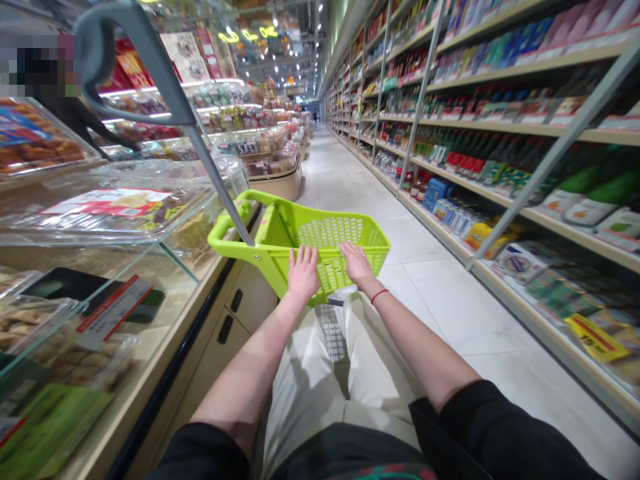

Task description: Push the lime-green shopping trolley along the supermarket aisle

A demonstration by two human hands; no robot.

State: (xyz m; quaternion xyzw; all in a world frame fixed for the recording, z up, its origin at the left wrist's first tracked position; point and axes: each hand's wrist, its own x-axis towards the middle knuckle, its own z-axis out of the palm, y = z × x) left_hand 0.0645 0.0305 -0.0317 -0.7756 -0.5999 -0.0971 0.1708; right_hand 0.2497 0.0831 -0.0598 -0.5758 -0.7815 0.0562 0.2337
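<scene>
A lime-green shopping basket (275,252) with perforated walls stands before my legs, and nothing shows in the part of its inside I can see. My left hand (303,272) lies on its near side, fingers stretched and slightly apart at the rim. Just right of it, my right hand (357,261) rests on the same rim with its fingers extended; a red cord circles that wrist. Neither hand is wrapped round anything. From the basket's left end a grey pull handle (183,100) slants up to a loop at the upper left.
On the left, a display counter (200,283) holds packaged food behind glass. Stocked shelves (500,127) line the right side with bottles and boxes. A tiled aisle floor (345,167) runs between them. Another person (75,123), partly blurred out, is at the upper left.
</scene>
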